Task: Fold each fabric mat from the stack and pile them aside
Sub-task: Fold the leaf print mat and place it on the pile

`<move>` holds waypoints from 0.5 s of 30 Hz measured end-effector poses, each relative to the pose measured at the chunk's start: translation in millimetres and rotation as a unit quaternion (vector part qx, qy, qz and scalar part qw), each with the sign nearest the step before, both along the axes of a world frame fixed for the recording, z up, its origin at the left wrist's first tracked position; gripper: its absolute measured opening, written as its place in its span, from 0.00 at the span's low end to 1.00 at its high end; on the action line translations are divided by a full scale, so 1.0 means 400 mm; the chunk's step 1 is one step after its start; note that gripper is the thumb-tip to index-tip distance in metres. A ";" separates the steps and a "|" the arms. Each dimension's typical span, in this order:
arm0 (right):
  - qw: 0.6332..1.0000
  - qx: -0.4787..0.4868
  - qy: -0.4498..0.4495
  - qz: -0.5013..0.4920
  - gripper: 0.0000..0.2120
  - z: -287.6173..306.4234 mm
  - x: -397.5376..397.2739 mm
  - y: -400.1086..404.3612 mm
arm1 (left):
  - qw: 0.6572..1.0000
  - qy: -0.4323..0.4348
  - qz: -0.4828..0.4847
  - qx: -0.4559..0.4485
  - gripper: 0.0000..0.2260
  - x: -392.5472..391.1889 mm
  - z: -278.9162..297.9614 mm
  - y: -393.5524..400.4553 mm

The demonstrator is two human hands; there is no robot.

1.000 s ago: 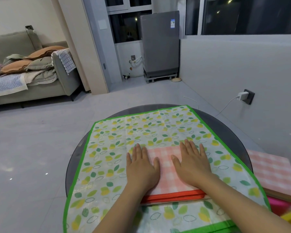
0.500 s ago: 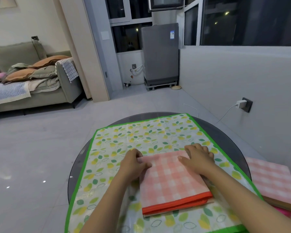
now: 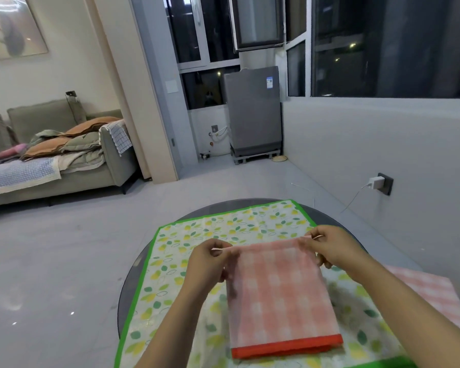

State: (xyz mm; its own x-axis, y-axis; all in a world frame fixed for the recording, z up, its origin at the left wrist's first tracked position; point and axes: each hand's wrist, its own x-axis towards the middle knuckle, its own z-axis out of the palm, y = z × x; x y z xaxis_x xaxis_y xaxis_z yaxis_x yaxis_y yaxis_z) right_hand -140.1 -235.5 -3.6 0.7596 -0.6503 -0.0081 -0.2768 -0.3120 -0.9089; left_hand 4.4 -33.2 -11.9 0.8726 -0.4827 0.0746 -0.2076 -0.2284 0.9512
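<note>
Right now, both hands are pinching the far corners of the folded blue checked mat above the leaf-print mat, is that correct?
Not quite: the folded checked mat is pink with an orange edge, not blue. The head view shows the left hand and right hand pinching its far corners above the leaf-print mat.

Fingertips of both hands: tucked behind the folded pink mat (image 3: 282,293).
Pink pile (image 3: 430,293) right of the right hand: cut by the edge.
Leaf-print mat (image 3: 170,264) under the hands: near part out of view.
</note>
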 end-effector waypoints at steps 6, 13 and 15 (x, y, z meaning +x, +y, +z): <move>0.994 0.028 -0.103 -0.033 0.08 0.069 -0.112 -0.022 | 0.997 0.005 -0.040 -0.067 0.01 -0.092 0.102 -0.052; 0.982 0.014 -0.168 -0.081 0.07 0.122 -0.251 -0.118 | 0.987 0.006 -0.121 -0.109 0.02 -0.167 0.160 -0.199; 0.979 0.010 -0.182 -0.095 0.06 0.123 -0.289 -0.159 | 0.982 0.009 -0.144 -0.121 0.02 -0.189 0.157 -0.250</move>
